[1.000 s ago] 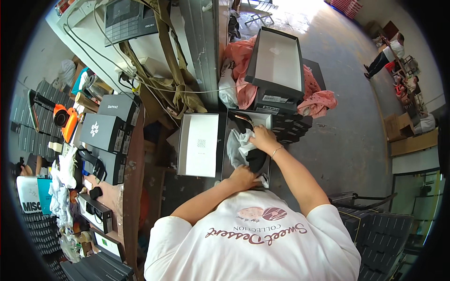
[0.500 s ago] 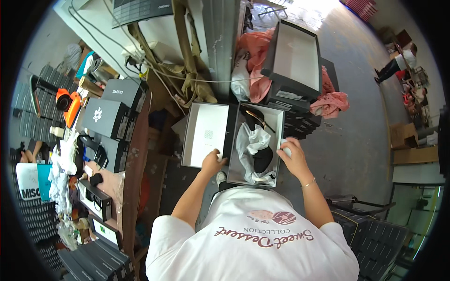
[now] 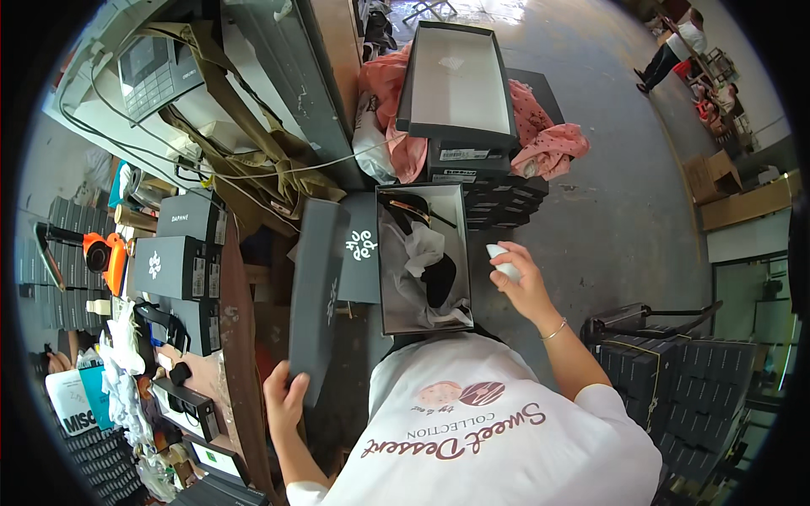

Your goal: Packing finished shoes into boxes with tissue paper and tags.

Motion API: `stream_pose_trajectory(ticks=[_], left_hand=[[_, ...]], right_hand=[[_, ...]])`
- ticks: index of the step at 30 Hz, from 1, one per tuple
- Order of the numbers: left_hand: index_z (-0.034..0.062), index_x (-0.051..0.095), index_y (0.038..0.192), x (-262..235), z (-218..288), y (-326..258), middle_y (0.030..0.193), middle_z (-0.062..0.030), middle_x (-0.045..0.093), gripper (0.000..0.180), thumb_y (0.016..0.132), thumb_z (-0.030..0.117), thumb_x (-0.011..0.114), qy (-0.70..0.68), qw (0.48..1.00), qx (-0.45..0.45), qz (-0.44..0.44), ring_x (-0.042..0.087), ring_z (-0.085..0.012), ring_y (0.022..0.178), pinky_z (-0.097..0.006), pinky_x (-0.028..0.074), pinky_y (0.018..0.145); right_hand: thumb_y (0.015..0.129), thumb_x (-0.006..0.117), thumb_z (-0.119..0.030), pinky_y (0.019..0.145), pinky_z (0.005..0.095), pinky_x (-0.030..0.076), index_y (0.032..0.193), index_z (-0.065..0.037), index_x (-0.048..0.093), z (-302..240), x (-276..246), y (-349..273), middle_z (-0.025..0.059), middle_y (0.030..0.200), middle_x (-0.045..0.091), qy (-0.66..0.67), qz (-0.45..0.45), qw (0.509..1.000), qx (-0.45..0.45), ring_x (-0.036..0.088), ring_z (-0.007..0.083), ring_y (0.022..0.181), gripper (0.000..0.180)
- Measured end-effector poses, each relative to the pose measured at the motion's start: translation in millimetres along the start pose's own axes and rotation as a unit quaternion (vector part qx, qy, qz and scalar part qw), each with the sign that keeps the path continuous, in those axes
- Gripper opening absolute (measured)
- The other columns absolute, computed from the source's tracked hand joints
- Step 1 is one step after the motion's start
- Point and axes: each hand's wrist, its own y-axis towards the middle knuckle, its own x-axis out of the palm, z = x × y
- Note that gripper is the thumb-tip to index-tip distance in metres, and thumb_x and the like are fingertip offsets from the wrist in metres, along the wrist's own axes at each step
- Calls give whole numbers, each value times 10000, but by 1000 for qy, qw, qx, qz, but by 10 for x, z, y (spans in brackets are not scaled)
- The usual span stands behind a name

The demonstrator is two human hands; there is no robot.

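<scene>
An open dark shoebox (image 3: 381, 295) with a pale inside stands in front of me. Black shoes (image 3: 439, 280) with a thin gold-coloured edge lie in it, partly wrapped in white tissue paper (image 3: 423, 248). Left of the box, a dark box lid (image 3: 317, 295) is tilted steeply on edge. My left hand (image 3: 285, 398) grips the lid's near end, thumb against it. To the right of the box, my right hand (image 3: 521, 282) is closed around a small white bottle with a pointed tip (image 3: 504, 263), held apart from the box.
A closed dark box with a white logo (image 3: 361, 244) sits beside the shoebox. Beyond it, an upturned lid (image 3: 460, 80) tops stacked boxes with pink cloth (image 3: 548, 143). A cluttered bench (image 3: 240, 363) stands left. Stacked boxes (image 3: 675, 379) stand right; a person (image 3: 675, 51) is far off.
My left hand has moved left and nearer, swinging the lid from lying flat beside the box onto its edge. My right hand has shifted away from the box's side. The view has turned.
</scene>
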Motion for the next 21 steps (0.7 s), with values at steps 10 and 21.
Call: stream_pose_trajectory(ticks=[10, 21], left_hand=[[-13, 555, 1206, 1488, -155, 723, 1078, -120, 595, 359, 981, 246, 451, 84, 989, 84, -86, 577, -261, 992, -327, 455, 857], [-71, 447, 1292, 1661, -443, 952, 1118, -132, 610, 448, 959, 213, 541, 12, 1000, -1, -26, 564, -161, 990, -278, 471, 820]], right_hand=[[842, 613, -516, 981, 377, 387, 1151, 11, 597, 193, 225, 88, 194, 1272, 461, 45, -15, 991, 126, 466, 317, 1175, 610], [857, 479, -619, 913, 434, 446, 1050, 80, 611, 462, 621, 248, 302, 1205, 485, -155, -91, 976, 125, 557, 434, 1032, 737]])
